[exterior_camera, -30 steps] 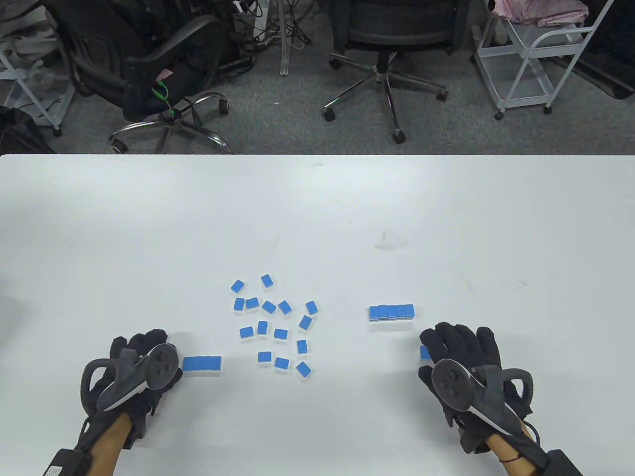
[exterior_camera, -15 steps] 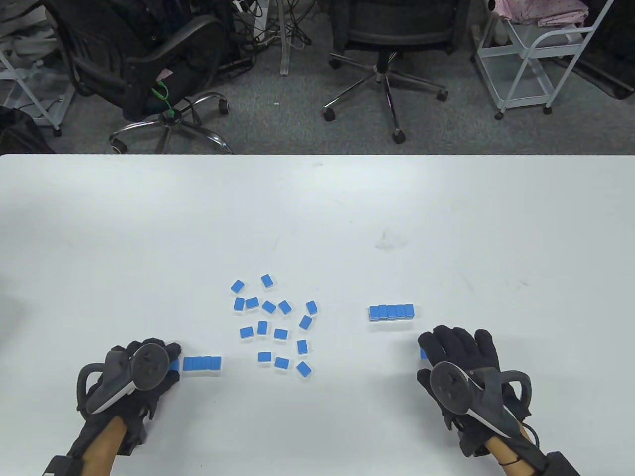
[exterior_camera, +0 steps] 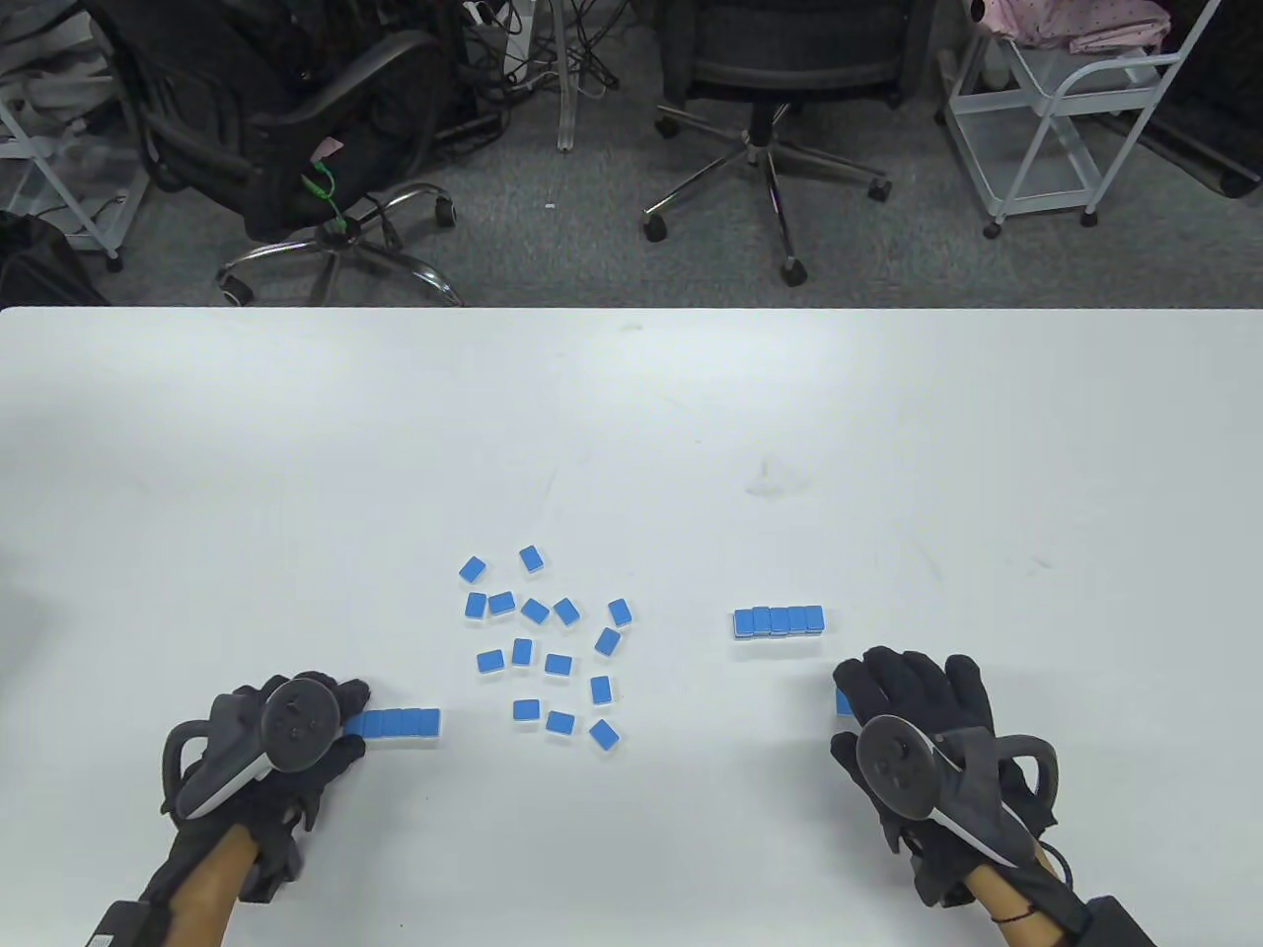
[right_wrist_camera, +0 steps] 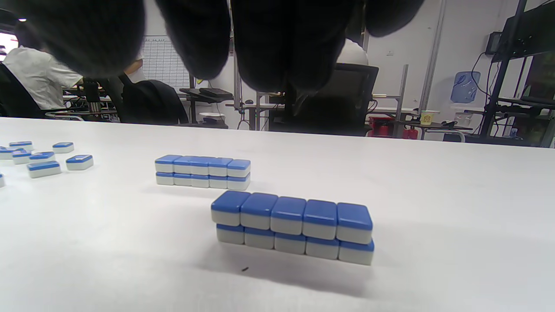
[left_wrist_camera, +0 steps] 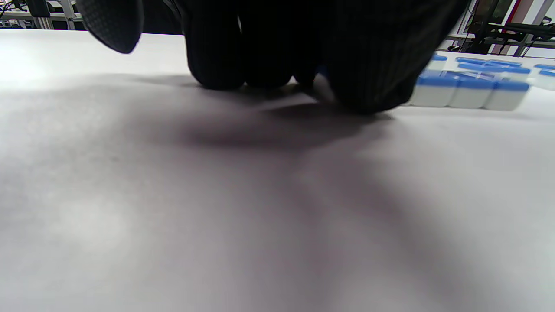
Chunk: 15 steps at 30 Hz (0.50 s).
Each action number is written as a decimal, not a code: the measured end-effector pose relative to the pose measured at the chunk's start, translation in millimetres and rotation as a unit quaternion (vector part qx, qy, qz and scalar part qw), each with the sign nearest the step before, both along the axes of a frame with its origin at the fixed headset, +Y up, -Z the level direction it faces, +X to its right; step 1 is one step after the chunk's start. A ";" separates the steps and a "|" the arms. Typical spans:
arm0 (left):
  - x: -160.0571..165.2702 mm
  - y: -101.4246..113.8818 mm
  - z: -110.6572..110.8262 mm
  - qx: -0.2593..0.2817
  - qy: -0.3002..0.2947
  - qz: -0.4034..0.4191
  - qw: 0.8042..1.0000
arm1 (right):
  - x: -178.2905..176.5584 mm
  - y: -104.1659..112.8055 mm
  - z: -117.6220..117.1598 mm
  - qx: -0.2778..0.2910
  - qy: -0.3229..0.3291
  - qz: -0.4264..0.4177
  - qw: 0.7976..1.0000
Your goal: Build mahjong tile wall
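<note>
Pressing against the left end of a single row of blue-backed tiles (exterior_camera: 400,723), the left hand (exterior_camera: 286,745) rests its fingertips (left_wrist_camera: 219,73) on the white table (exterior_camera: 631,444) — whether it pinches the end tile cannot be told. The right hand (exterior_camera: 918,725) hovers with loose fingers, holding nothing, over a two-layer, five-wide wall (right_wrist_camera: 294,227). A second such wall (exterior_camera: 779,620) stands just beyond it, while loose tiles (exterior_camera: 545,646) lie scattered between the hands — all blue side up.
</note>
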State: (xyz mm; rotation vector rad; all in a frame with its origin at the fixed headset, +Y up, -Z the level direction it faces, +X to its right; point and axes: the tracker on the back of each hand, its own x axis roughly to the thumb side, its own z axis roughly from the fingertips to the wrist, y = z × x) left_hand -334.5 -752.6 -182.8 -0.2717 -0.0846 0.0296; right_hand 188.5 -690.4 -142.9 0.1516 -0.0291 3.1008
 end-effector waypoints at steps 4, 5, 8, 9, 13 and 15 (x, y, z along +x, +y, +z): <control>0.3 0.0 -0.3 0.001 -0.001 -0.002 1.000 | -0.5 -0.1 -0.2 0.000 0.001 0.001 1.000; 0.2 0.0 -0.3 0.000 -0.001 -0.002 1.000 | -0.8 -0.1 -0.1 0.000 0.001 0.001 1.000; -0.7 0.6 0.5 -0.005 -0.003 0.000 1.000 | -1.0 -0.3 0.5 0.001 0.002 0.001 1.000; -2.3 2.8 0.4 -0.011 -0.007 0.001 1.000 | -0.9 -0.3 0.8 0.001 0.002 0.001 1.000; -10.8 24.4 0.2 0.008 0.002 0.019 1.000 | 1.2 1.0 2.2 0.005 -0.002 -0.001 1.000; -6.1 39.7 -3.2 0.035 -0.007 0.028 0.999 | 1.8 3.2 3.4 0.012 -0.003 -0.002 1.000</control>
